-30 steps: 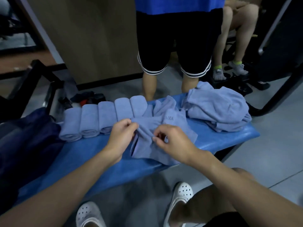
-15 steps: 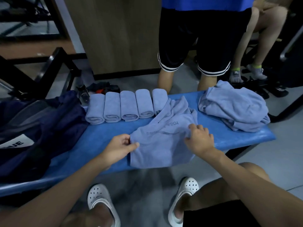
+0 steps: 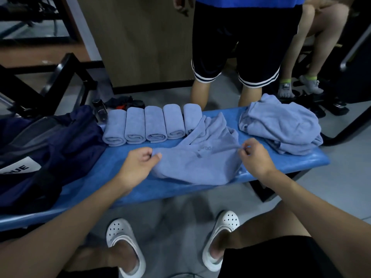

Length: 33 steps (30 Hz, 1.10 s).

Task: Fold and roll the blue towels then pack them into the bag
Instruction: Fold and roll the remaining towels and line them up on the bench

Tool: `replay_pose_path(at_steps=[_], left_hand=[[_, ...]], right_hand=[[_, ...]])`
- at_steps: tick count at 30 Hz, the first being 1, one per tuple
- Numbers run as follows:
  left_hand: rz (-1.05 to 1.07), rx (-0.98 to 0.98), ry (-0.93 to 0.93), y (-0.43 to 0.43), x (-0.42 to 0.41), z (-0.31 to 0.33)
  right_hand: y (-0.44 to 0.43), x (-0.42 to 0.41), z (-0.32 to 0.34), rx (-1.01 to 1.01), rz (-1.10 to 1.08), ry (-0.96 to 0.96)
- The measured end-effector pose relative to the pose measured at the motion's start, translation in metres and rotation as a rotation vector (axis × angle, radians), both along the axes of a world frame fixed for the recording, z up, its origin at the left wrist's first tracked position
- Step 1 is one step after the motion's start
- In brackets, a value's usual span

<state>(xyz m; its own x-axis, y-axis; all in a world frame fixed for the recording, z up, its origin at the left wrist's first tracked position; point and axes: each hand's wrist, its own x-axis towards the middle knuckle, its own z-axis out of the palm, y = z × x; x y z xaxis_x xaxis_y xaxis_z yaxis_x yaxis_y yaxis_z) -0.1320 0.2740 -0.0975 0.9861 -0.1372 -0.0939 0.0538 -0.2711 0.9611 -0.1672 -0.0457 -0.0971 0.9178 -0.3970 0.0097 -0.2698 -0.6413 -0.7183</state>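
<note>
A loose blue towel (image 3: 192,163) lies spread and rumpled on the blue bench (image 3: 281,167) in front of me. My left hand (image 3: 138,163) pinches its left edge and my right hand (image 3: 255,155) pinches its right edge, stretching it between them. Several rolled blue towels (image 3: 144,125) lie in a row behind it on the bench. A heap of unfolded blue towels (image 3: 281,123) sits at the bench's right end. The dark navy bag (image 3: 44,149) lies open at the left end.
A person in black shorts (image 3: 236,47) stands just behind the bench, and a seated person's legs (image 3: 297,57) are at the right. Black metal frames (image 3: 60,81) stand at the back left. A small dark bottle (image 3: 99,110) stands by the bag. My feet in white clogs (image 3: 124,247) are under the bench.
My hands moved apart from the bunched middle of the towel to its left and right edges, spreading it out. The view also shifted left, bringing more of the bag into sight.
</note>
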Motion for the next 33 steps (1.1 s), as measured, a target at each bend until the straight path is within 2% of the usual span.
replay_pose_path(at_steps=[2, 4, 6, 8, 12, 17, 21, 26, 30, 33], left_hand=[[0.048, -0.116, -0.013, -0.006, 0.003, 0.016], [0.008, -0.175, 0.058, -0.008, 0.004, 0.015], [-0.068, -0.108, 0.15, -0.007, 0.0, -0.001], [-0.064, 0.041, 0.178, -0.002, -0.003, -0.025], [-0.025, 0.252, 0.143, 0.008, -0.008, -0.044], [-0.206, 0.468, -0.038, 0.021, -0.01, -0.05], [-0.092, 0.386, -0.097, 0.022, -0.01, -0.048], [-0.024, 0.171, -0.141, 0.017, -0.009, -0.023], [0.046, 0.144, -0.196, 0.011, -0.007, 0.004], [0.086, 0.132, -0.246, 0.011, -0.003, 0.023]], right_hand=[[0.0, 0.002, 0.01, 0.143, -0.058, -0.134], [0.004, 0.0, 0.019, 0.268, -0.062, -0.137], [0.004, -0.003, 0.014, 0.364, -0.003, 0.035], [-0.001, -0.01, 0.001, 0.389, 0.083, 0.209], [-0.011, -0.019, -0.019, 0.263, 0.215, 0.289], [-0.015, -0.017, -0.036, -0.169, 0.337, 0.343], [-0.017, -0.014, -0.033, -0.148, 0.353, 0.298], [-0.019, -0.017, -0.027, -0.253, 0.414, 0.339], [-0.016, -0.017, -0.02, -0.23, 0.393, 0.247], [-0.014, -0.018, -0.013, -0.176, 0.418, 0.258]])
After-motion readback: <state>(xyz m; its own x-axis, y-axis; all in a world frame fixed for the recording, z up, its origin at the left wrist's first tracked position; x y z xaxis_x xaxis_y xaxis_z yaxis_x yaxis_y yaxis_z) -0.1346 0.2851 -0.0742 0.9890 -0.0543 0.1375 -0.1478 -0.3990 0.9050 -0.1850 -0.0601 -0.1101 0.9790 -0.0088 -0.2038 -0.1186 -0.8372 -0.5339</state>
